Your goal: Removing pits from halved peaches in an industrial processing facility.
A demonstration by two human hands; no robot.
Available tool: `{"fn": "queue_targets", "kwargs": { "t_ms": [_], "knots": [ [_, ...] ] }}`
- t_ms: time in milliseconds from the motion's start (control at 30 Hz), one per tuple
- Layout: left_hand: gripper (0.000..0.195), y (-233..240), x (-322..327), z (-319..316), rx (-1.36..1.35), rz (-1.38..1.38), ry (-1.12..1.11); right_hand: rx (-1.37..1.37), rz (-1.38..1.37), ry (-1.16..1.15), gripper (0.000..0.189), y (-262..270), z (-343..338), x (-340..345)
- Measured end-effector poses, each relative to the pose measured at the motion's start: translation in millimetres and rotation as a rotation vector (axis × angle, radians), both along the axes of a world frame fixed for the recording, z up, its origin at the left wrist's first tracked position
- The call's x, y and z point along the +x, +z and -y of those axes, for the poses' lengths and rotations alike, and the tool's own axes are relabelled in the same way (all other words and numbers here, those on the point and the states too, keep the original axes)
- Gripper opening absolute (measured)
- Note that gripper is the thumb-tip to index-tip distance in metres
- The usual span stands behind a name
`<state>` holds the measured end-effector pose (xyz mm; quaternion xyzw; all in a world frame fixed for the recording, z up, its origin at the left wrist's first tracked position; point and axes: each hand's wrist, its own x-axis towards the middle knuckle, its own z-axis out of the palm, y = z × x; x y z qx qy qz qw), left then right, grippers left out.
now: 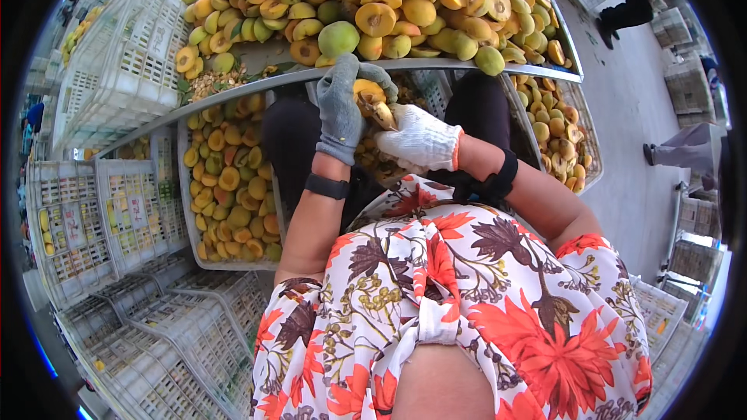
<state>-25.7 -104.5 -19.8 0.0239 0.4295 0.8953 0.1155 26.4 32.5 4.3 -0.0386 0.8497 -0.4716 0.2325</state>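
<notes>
My left hand (341, 108), in a grey glove, is closed around a yellow-orange halved stone fruit (369, 92), just in front of the metal table's edge. My right hand (417, 135), in a white knit glove with an orange cuff, grips a small tan tool (383, 115) whose tip meets the fruit; its exact kind cannot be told. Beyond both hands, a metal table (257, 83) bears a large heap of whole and halved yellow-green stone fruit (375, 18). Loose pits (217, 83) and some leaves lie near its edge at the left.
A crate of halved fruit (189, 210) stands by my left leg, another (594, 146) right of my right leg. Stacked white plastic crates (131, 61) rise at the left, with more crates (175, 326) below. People stand on the grey floor (624, 99) at the right.
</notes>
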Motion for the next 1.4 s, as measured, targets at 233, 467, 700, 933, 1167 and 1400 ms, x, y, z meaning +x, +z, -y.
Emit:
{"fn": "queue_targets", "kwargs": {
  "t_ms": [233,467,700,933,1167,1400],
  "knots": [
    [0.047,-9.9,-4.3,3.2,0.128,-0.034,-0.081,-0.019,0.058,0.047,0.026,9.9,1.3,-1.9],
    [0.044,-10.6,5.8,-1.4,0.255,0.023,-0.222,-0.866,0.786,0.049,0.015,-25.4,-21.1,2.1],
    [0.038,-32.1,6.2,-8.6,0.445,0.068,-0.322,-0.507,0.662,0.113,0.029,-5.8,-31.6,2.5],
    [0.037,-44.8,-8.3,-11.0,0.523,0.326,-0.166,0.105,0.202,0.499,0.030,0.8,-46.2,4.6],
    [0.037,-52.5,-9.4,-0.5,0.161,0.084,0.008,0.307,-0.169,0.054,0.035,-5.5,-24.5,-0.2],
    [0.041,-48.9,-5.6,14.0,-0.051,-0.079,0.208,0.217,-0.366,-0.070,0.034,-7.4,1.5,3.5]
  ]
}}
